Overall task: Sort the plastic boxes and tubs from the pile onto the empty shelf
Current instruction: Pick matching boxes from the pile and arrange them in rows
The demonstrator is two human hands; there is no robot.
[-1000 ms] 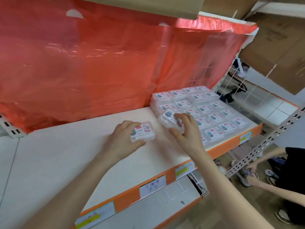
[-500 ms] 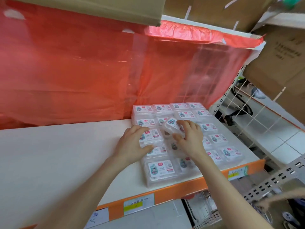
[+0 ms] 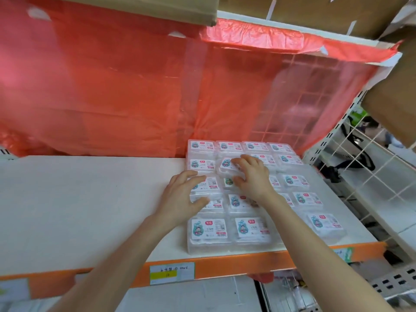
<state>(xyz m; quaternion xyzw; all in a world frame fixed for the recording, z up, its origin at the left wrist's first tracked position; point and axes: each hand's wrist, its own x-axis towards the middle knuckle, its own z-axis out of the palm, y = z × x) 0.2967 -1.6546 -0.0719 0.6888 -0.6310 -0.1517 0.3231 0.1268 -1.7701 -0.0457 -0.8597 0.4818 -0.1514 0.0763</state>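
"What sort of place was shown?"

"A shop, or its stockroom, was indicated. A white shelf [image 3: 90, 199] edged with an orange price strip [image 3: 225, 266] was seen, and a paper shelf tag [image 3: 172, 273] with handwriting and a yellow band was fixed to that strip."

"And the goods?"

"Identical clear plastic boxes [image 3: 208, 230], each printed with the same label and barcode, were laid out in rows."

"Was anything else noted?"

"Cardboard cartons [image 3: 315, 12] were stored overhead. A perforated metal upright [image 3: 396, 279] and a white wire grid panel [image 3: 360, 183] were seen at the right, and a red plastic sheet [image 3: 112, 86] was taped across the back."
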